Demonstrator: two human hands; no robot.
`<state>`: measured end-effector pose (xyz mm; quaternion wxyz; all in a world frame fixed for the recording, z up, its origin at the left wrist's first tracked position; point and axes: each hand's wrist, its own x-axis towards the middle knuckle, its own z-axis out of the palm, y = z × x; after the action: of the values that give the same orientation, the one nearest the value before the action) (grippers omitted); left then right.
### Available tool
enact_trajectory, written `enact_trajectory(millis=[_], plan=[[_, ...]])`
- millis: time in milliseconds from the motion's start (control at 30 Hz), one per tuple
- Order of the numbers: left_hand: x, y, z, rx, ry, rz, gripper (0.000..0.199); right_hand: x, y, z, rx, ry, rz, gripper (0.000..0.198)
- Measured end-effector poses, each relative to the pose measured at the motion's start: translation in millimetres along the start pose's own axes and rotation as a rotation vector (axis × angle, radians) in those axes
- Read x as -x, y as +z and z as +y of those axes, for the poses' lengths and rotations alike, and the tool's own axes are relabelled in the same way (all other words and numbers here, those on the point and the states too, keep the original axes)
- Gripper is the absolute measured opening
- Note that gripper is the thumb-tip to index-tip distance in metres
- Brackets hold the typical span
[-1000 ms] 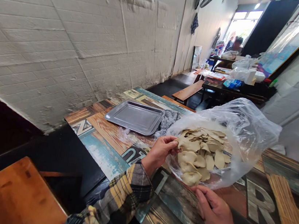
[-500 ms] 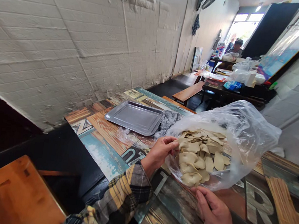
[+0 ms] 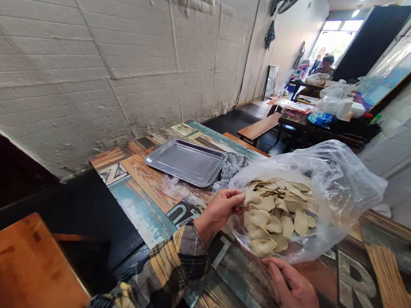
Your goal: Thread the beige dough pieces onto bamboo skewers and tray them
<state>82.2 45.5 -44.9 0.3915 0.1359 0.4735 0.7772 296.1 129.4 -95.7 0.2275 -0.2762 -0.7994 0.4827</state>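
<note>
Beige, thin, floppy slices (image 3: 292, 203) fill a clear plastic bag (image 3: 335, 231) lying open on the table. At the bag's left rim, my left hand (image 3: 219, 209) is closed, thumb and forefinger pinching the edge of a slice. My right hand (image 3: 295, 292) is below the bag's near edge, its thumb and forefinger pressed together on the end of what looks like a thin skewer. Between my two hands, several folded slices (image 3: 260, 232) line up in a row, as if threaded. Most of the skewer itself is hidden by them.
A metal tray (image 3: 187, 161) lies behind my left hand, with crumpled grey plastic (image 3: 232, 167) beside it. A bundle of bamboo sticks (image 3: 391, 284) is at the right. An orange-brown stool (image 3: 19, 271) stands lower left. Farther back are a bench (image 3: 259, 125), cluttered tables and a seated person (image 3: 326, 66).
Both hands stay at the same spots, holding the same pinches. The slices and bag look nearly unchanged; the view has shifted only slightly.
</note>
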Motion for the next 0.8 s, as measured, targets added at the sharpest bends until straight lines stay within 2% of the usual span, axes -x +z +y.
enact_trajectory(millis=[100,500,800], plan=[[0.0,-0.4,-0.6,0.000,-0.012,-0.010,0.030,-0.1,-0.9,5.4,-0.006,0.016,-0.100,0.041],[0.3,0.0,1.9,0.098,-0.103,-0.001,0.024,-1.1,-3.3,3.8,0.015,0.017,-0.093,0.041],[1.3,0.5,-2.2,-0.035,-0.048,-0.024,0.029,-0.8,-3.2,3.0,0.014,0.007,-0.108,0.041]])
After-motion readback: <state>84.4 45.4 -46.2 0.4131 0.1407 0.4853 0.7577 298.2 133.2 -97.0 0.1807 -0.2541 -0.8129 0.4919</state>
